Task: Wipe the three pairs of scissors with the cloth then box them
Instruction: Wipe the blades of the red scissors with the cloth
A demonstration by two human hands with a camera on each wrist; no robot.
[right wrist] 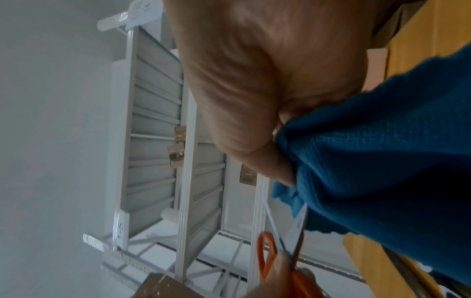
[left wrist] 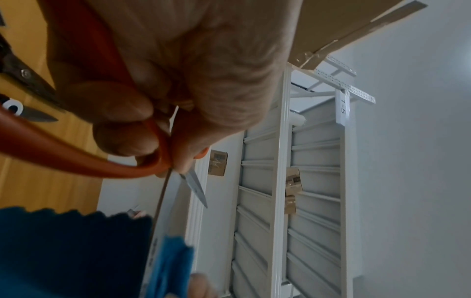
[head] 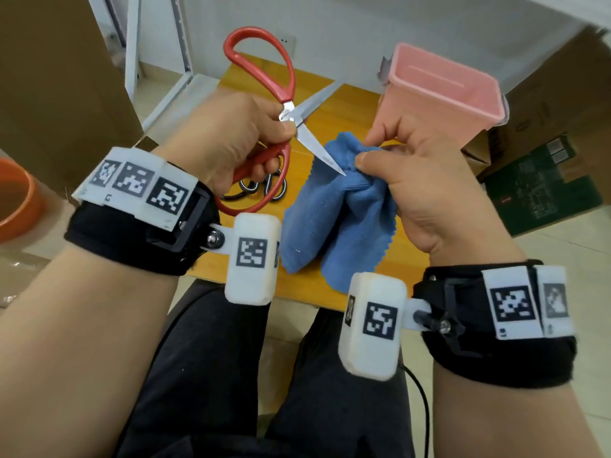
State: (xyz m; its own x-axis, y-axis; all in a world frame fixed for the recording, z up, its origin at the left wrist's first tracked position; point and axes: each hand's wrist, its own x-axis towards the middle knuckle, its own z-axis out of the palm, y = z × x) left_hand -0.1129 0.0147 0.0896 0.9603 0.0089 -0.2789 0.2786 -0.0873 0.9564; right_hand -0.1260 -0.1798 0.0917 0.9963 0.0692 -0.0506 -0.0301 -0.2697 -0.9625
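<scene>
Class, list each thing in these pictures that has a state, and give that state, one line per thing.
Red scissors: blades open, held off the table by the left hand.
Cloth: bunched at the top in the right hand, touching one blade tip.
Pink box: open-topped, upright; no scissors visible inside.
Other scissors: lying on the table, partly hidden.

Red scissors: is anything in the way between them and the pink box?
Nothing visible blocks them. The red scissors, gripped by the left hand, face open air toward the pink box; only the right hand with the cloth sits below that path.
</scene>
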